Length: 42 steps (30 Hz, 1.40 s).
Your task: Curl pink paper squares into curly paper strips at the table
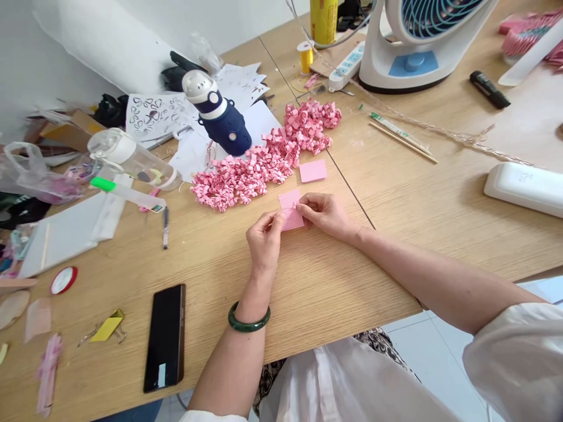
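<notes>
my left hand [264, 235] and right hand [326, 214] pinch a pink paper sheet [292, 220]; heaped pink paper curls [270, 161] look finished, a flat pink rectangle [313, 171] seemingly untouched.

This is looking like a craft workshop, perhaps one set up in an office: a long heap of curled pink paper strips [250, 176] is lying across a pale wood-grain table [334, 293] beside small flat pink paper sheets [313, 170], and white sheets printed with dark leaf-like shapes [152, 114] are spreading behind. A spool of yellow thread [305, 57], a yellow metal binder clip [108, 328] and a black marker pen [489, 89] are sitting around the tabletop. A white-and-blue desk fan [422, 47] is standing near a white power strip with blue sockets [347, 65], while pale floor tiles [433, 346] are showing below.
</notes>
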### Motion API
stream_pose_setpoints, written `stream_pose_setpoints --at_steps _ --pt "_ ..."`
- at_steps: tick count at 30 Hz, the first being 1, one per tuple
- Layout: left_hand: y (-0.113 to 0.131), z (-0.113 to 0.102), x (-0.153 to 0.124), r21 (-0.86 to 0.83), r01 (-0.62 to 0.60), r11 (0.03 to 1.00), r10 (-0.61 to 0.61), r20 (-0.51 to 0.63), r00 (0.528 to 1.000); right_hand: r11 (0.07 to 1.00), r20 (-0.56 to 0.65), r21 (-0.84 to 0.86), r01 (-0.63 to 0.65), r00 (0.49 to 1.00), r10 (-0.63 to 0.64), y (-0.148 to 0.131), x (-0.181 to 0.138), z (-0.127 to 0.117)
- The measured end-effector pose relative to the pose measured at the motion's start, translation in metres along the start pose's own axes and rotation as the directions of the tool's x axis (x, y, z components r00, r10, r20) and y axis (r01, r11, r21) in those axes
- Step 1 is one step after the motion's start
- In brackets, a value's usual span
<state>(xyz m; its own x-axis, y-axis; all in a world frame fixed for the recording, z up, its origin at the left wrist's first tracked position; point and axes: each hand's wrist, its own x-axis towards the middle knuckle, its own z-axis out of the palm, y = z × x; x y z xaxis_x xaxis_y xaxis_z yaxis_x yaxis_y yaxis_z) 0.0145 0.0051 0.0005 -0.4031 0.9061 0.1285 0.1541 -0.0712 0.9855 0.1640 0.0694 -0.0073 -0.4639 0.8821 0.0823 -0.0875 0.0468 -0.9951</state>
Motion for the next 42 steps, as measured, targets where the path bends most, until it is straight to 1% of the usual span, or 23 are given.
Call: stream_pose_setpoints --at_steps 11,18,25,33,39,42 --pt "-0.0006 0.0009 0.0004 -0.018 0.015 1.0 -0.016 -0.018 1.0 0.999 0.062 -0.051 0.013 0.998 -0.01 -0.0031 -0.0025 0.0003" --pt "-0.0032 0.0006 0.0012 -0.037 0.012 0.999 -0.013 -0.036 0.999 0.994 0.062 -0.104 0.024 0.998 -0.017 -0.0079 -0.0032 0.0002" --pt "-0.0032 0.0004 0.0009 -0.024 0.0 1.0 -0.001 -0.048 0.999 0.994 0.064 -0.106 0.012 0.998 -0.005 -0.0076 -0.0036 0.0008" --pt "-0.0028 0.0004 0.0006 -0.013 -0.019 1.0 0.019 -0.03 0.999 0.993 0.071 -0.118 0.017 0.997 -0.009 -0.0088 -0.0037 0.0014" --pt "-0.0064 0.0002 0.0012 -0.04 -0.028 0.999 0.028 -0.003 1.0 0.994 0.082 -0.103 0.032 0.996 -0.023 -0.0077 -0.0038 0.0024" --pt "-0.0065 -0.0001 0.0011 -0.008 -0.044 0.999 0.044 0.005 0.999 0.994 0.082 -0.102 0.032 0.996 -0.024 -0.0079 -0.0042 0.0031"
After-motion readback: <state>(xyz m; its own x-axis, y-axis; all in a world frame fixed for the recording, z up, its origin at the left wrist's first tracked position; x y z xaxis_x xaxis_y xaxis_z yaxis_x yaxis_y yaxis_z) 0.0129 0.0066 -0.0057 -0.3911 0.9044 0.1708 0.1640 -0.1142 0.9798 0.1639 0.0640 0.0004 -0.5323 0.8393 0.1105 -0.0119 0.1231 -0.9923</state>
